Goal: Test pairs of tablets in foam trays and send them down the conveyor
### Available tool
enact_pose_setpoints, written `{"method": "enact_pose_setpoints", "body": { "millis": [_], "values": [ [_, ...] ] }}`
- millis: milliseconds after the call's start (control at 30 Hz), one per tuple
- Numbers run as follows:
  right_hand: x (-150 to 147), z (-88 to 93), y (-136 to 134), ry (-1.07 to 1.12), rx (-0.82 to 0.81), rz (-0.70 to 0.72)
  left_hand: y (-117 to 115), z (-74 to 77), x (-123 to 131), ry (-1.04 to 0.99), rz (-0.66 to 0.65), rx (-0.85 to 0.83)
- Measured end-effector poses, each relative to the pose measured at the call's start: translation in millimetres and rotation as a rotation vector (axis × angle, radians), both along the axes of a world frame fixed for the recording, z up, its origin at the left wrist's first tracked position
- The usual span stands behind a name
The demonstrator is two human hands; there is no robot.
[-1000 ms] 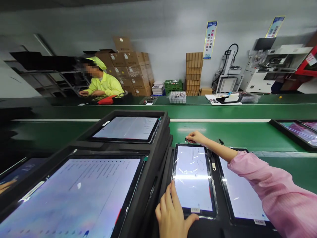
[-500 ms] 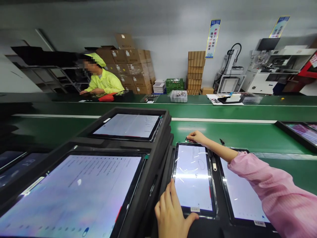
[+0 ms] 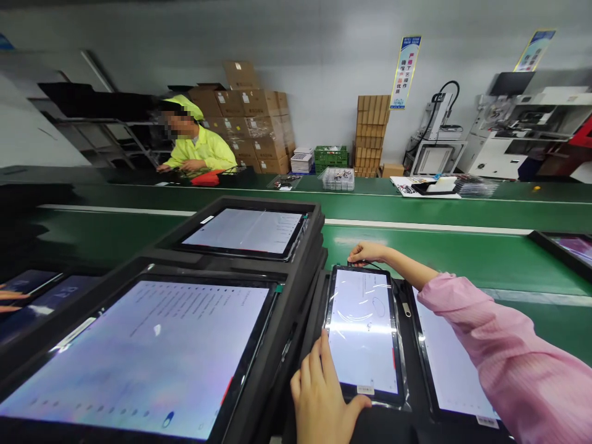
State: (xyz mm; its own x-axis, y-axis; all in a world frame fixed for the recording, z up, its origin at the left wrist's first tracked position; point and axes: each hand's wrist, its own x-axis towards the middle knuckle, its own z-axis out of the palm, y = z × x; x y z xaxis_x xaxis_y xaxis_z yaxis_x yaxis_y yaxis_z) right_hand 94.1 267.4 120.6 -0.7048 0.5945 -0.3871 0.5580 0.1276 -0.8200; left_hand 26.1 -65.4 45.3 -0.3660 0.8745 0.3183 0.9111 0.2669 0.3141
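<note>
A lit tablet (image 3: 363, 320) in clear film lies in a black foam tray (image 3: 319, 302) before me. My left hand (image 3: 321, 398) holds its lower left corner, fingers along the left side and thumb at the bottom edge. At the top edge, my right hand (image 3: 367, 253) pinches the end of a thin black cable (image 3: 377, 266). The plug sits against that edge, mostly hidden by my fingers; whether it is inserted I cannot tell. Under my right forearm lies a second lit tablet (image 3: 451, 357). A small metal-ended piece (image 3: 406, 309) rests between the two tablets.
On my left, stacked black trays (image 3: 296, 271) rise higher, with a large lit tablet (image 3: 152, 345) on top. Another person's fingers (image 3: 12, 299) show at the left edge. Across the green bench (image 3: 416, 246) sits a co-worker in yellow (image 3: 203, 148). Another tray (image 3: 550, 243) lies far right.
My right hand has brought the cable end from just above the tablet down against its top edge. My left hand stays in place. Another person's fingers have appeared at far left.
</note>
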Motion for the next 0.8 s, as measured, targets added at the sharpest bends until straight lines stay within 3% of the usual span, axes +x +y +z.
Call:
{"method": "enact_pose_setpoints", "body": {
  "millis": [267,500,633,800],
  "values": [
    [5,-9.0,-10,0.047,0.125,-0.024,4,0.2,-3,-0.016,-0.026,-0.071],
    [2,-11.1,-20,-0.026,0.348,-0.087,7,9.3,2,0.02,0.003,-0.135],
    [4,-6.9,-32,-0.09,0.453,-0.095,20,31.5,-6,-0.003,-0.045,-0.294],
    [21,13.6,-52,-0.165,0.59,-0.127,50,70.3,-23,-0.166,-0.222,-0.473]
  ]
}}
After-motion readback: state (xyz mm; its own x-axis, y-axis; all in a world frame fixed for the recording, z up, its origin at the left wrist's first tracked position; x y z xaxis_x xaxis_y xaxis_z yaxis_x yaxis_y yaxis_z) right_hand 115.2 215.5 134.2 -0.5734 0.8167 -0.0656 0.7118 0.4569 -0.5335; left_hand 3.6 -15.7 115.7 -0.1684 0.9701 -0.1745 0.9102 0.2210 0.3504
